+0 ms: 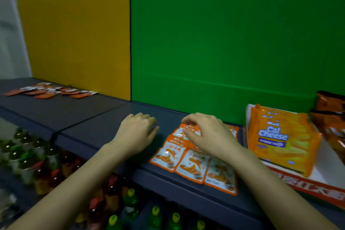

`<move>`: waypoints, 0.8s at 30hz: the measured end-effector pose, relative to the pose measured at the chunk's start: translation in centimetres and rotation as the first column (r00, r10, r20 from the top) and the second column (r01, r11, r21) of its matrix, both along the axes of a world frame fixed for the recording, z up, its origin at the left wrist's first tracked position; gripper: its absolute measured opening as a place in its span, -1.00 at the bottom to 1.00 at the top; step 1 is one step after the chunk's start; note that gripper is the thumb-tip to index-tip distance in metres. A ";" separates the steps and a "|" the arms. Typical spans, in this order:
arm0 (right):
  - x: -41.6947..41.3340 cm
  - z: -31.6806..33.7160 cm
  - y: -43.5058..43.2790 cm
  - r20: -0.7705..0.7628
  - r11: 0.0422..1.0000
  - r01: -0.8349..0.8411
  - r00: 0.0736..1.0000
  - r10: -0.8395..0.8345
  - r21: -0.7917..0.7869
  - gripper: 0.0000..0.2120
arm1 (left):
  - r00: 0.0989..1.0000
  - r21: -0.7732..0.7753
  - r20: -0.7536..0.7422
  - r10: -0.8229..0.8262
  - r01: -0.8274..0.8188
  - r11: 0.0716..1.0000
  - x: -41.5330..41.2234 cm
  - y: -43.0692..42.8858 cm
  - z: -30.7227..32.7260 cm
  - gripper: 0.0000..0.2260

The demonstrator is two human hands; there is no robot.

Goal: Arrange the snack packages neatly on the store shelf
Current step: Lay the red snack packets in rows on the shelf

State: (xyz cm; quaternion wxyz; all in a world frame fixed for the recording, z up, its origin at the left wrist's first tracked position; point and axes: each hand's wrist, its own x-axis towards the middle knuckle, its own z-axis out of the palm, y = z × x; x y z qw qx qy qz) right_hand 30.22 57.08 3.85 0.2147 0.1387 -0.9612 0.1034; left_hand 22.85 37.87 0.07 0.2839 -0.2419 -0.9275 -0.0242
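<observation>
Snack packets (pixel 192 166) lie flat on the shelf (pixel 97 129), long axes front to back, tops rearward. The right hand (pixel 211 136) curls over them, pinch unclear. The left hand (pixel 136 132) rests relaxed alongside.

bare left hand (pixel 137 133), bare right hand (pixel 211 136), bare forearms (pixel 74 186)

Your right hand (pixel 211 136) on packets (pixel 194 166), shelf (pixel 97 129) centre | your left hand (pixel 136 132) just left | wafer packs (pixel 280 136) right | bottles (pixel 130 203) below

Right hand (pixel 209 136) touches overlapping orange snack packets (pixel 194 166).
</observation>
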 end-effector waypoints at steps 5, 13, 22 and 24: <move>-2.4 -0.3 -5.9 0.028 0.998 -0.058 0.998 0.058 0.000 -0.71 | 0.997 0.028 0.004 0.081 -0.081 0.996 0.2 -7.5 0.1 -0.67; -6.6 -1.2 -20.0 0.099 0.993 -0.115 0.988 0.115 -0.006 -0.69 | 0.988 0.002 0.014 0.151 -0.151 0.989 -0.6 -22.9 0.0 -0.66; -13.1 -1.8 -36.8 0.151 0.986 -0.138 0.977 0.152 -0.099 -0.72 | 0.961 -0.004 0.082 0.264 -0.265 0.964 -3.1 -40.5 -0.1 -0.70; -14.7 -2.0 -39.8 0.192 0.979 -0.134 0.968 0.162 -0.151 -0.73 | 0.952 0.001 0.105 0.286 -0.288 0.958 -3.9 -43.2 -0.2 -0.70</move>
